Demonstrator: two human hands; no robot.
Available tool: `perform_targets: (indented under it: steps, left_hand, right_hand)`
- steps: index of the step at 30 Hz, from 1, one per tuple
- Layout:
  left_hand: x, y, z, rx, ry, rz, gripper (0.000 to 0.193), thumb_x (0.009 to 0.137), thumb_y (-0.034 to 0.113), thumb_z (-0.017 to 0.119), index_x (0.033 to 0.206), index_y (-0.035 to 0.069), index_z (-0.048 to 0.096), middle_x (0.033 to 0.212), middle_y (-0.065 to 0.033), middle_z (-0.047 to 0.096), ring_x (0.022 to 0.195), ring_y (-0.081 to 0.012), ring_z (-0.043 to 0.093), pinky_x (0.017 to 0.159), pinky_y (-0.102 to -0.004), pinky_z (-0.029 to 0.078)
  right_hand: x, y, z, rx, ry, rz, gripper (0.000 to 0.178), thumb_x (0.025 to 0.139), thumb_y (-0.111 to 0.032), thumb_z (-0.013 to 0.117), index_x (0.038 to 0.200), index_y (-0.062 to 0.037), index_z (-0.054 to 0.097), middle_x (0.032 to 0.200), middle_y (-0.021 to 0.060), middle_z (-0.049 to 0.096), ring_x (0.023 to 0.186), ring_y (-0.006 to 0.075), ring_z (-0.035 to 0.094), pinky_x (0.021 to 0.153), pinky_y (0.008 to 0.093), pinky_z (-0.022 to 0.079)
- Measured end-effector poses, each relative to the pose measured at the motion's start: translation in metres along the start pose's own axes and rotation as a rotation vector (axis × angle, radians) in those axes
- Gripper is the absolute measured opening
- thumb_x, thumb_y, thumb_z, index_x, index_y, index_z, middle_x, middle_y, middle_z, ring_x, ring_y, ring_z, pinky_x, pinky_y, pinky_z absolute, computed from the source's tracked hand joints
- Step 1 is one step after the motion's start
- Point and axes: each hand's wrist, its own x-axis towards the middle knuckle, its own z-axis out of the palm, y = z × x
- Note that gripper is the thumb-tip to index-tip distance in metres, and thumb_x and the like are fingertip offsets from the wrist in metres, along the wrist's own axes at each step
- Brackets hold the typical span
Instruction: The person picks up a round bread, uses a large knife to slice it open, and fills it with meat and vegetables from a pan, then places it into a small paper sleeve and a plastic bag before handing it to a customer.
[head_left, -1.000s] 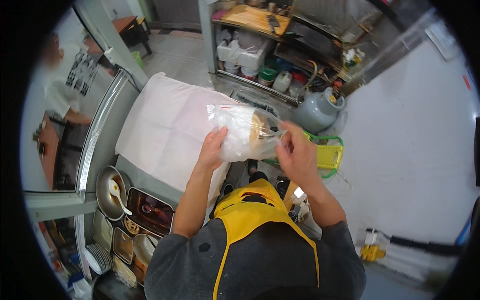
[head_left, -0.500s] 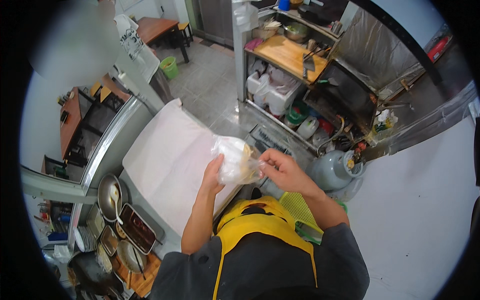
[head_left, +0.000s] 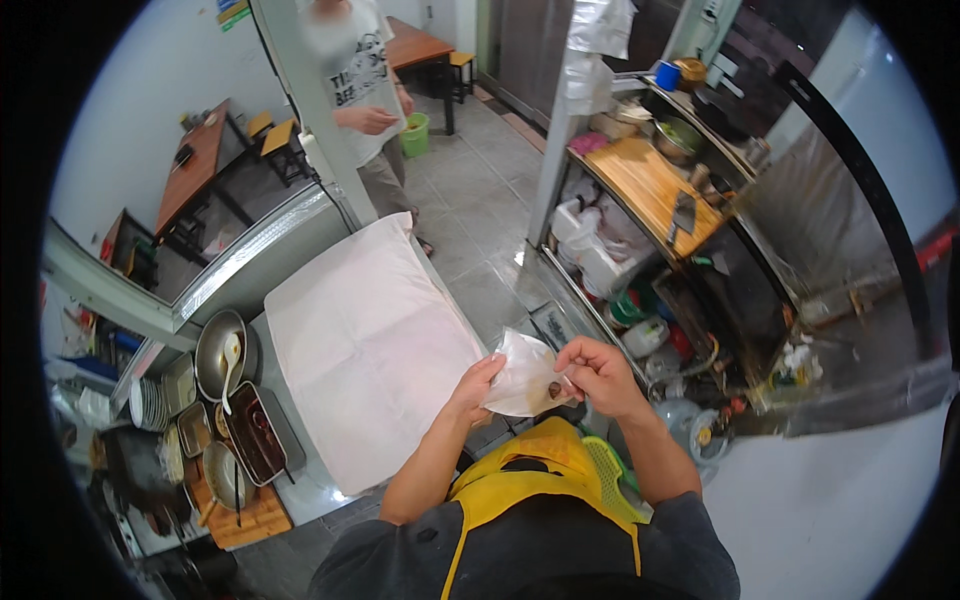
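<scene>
Both hands hold a small clear plastic bag at chest height, above the yellow apron. The left hand grips the bag's left edge with its fingers curled narrow around the plastic; the right hand pinches the top right of the bag, fingers closed on it. Something small and dark sits low in the bag.

Compared with a second ago, the bag looks smaller and more crumpled: then it was spread wide and puffed between the hands, now it is gathered into a tight bundle and the hands are close together, almost touching. The view has also swung. The white cloth-covered surface now lies to the left of the hands instead of straight behind them, and the metal trays and pans show at lower left. A person in a light printed shirt stands at the top, well apart, and the wooden shelf with pots is at upper right.
</scene>
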Motion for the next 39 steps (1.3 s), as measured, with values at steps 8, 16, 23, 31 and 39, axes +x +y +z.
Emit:
perform_targets:
  steps: [8, 16, 23, 31, 39]
  left_hand:
    - [0.078, 0.024, 0.027, -0.103, -0.049, 0.12, 0.041, 0.103, 0.025, 0.045, 0.136, 0.001, 0.047, 0.125, -0.0127, 0.061, 0.107, -0.0244, 0.065, 0.089, -0.0397, 0.055]
    - [0.138, 0.038, 0.065, -0.068, 0.362, 0.289, 0.011, 0.098, 0.018, 0.058, 0.1, 0.008, 0.061, 0.067, 0.002, 0.055, 0.053, -0.0079, 0.047, 0.045, -0.0222, 0.038]
    - [0.132, 0.013, 0.082, 0.096, 0.515, 0.29, 0.013, 0.099, 0.021, 0.058, 0.102, 0.009, 0.062, 0.07, 0.0004, 0.06, 0.053, -0.009, 0.051, 0.047, -0.0232, 0.042]
    - [0.151, 0.02, 0.06, 0.185, 0.577, 0.301, 0.014, 0.099, 0.021, 0.058, 0.103, 0.008, 0.063, 0.075, -0.0008, 0.063, 0.057, -0.0089, 0.057, 0.049, -0.0233, 0.047]
    - [0.203, 0.106, 0.043, 0.311, 0.585, 0.33, 0.016, 0.099, 0.022, 0.058, 0.107, 0.008, 0.062, 0.079, -0.0015, 0.065, 0.06, -0.0083, 0.058, 0.055, -0.0239, 0.049]
  right_hand:
    - [0.119, -0.027, -0.084, -0.05, -0.131, -0.118, 0.01, 0.095, 0.0, 0.052, 0.104, -0.0015, 0.056, 0.081, 0.003, 0.061, 0.062, 0.0053, 0.055, 0.056, 0.0198, 0.045]
    - [0.252, -0.075, -0.143, -0.233, -0.183, -0.318, 0.012, 0.09, 0.0, 0.051, 0.098, -0.0001, 0.059, 0.082, 0.0016, 0.06, 0.075, 0.0064, 0.055, 0.067, 0.0222, 0.046]
    - [0.356, -0.087, -0.148, -0.317, -0.175, -0.397, 0.012, 0.086, 0.0, 0.051, 0.094, 0.0005, 0.06, 0.08, 0.0026, 0.061, 0.07, 0.0077, 0.056, 0.062, 0.0238, 0.046]
    - [0.437, -0.083, -0.138, -0.544, -0.072, -0.478, 0.008, 0.086, -0.003, 0.055, 0.089, 0.001, 0.061, 0.072, 0.0064, 0.064, 0.064, 0.0117, 0.058, 0.057, 0.0277, 0.047]
    - [0.519, -0.114, -0.128, -0.601, 0.123, -0.83, 0.014, 0.087, -0.007, 0.058, 0.097, 0.0008, 0.062, 0.082, 0.0134, 0.067, 0.076, 0.025, 0.066, 0.07, 0.0331, 0.052]
